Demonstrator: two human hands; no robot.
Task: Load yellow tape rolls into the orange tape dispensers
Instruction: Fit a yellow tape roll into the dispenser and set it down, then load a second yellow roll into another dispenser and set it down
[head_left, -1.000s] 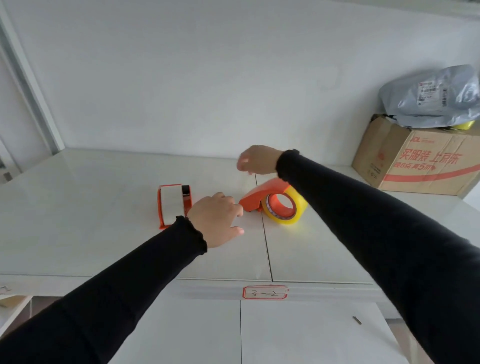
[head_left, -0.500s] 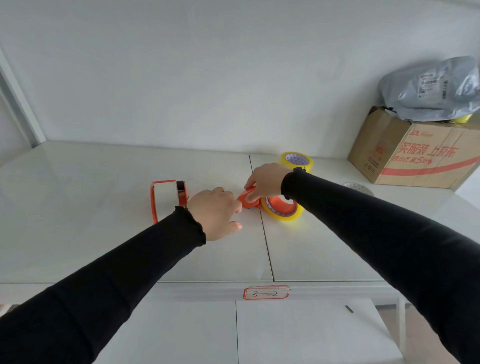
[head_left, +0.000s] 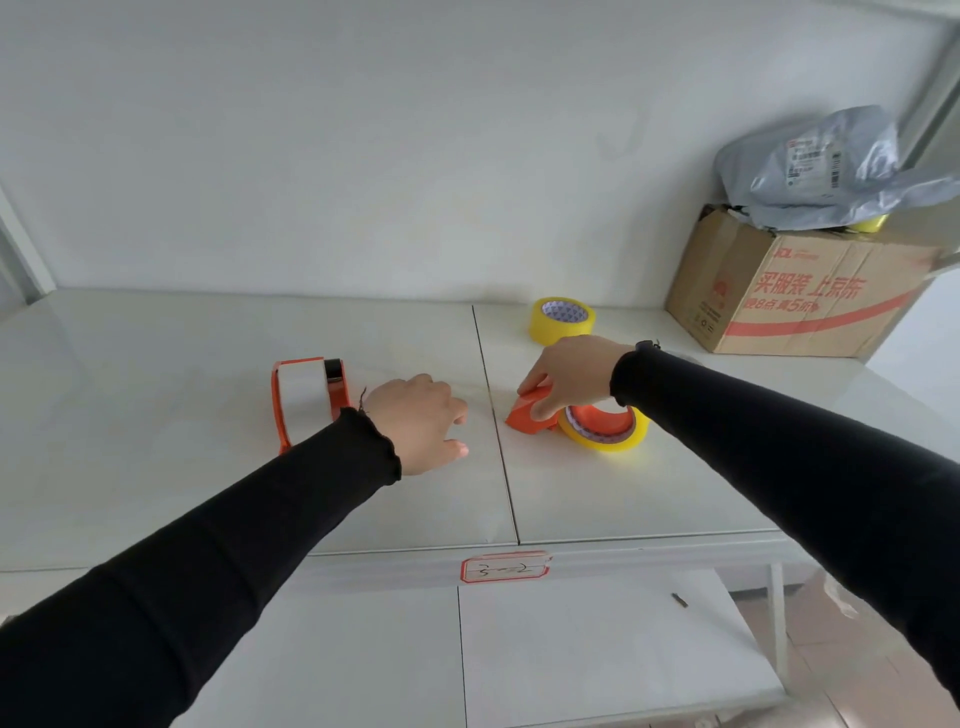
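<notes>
An orange tape dispenser (head_left: 527, 414) lies on the white shelf with a yellow tape roll (head_left: 608, 435) seated around its hub. My right hand (head_left: 569, 371) grips the dispenser's front end from above. A second orange dispenser (head_left: 306, 397), holding no roll, stands on its edge to the left. My left hand (head_left: 421, 423) rests loosely curled on the shelf between the two dispensers and holds nothing. A loose yellow tape roll (head_left: 562, 319) sits flat behind my right hand, near the wall.
A cardboard box (head_left: 800, 296) with a grey plastic mailer bag (head_left: 831, 171) on top stands at the back right. A red-bordered label (head_left: 505, 567) is stuck on the white shelf's front edge (head_left: 363, 564). A lower shelf with a small screw (head_left: 679, 600) lies below.
My right hand came down from near the wall and took hold of the loaded dispenser's front end. The loose roll behind it came into view. My left hand stayed nearly still.
</notes>
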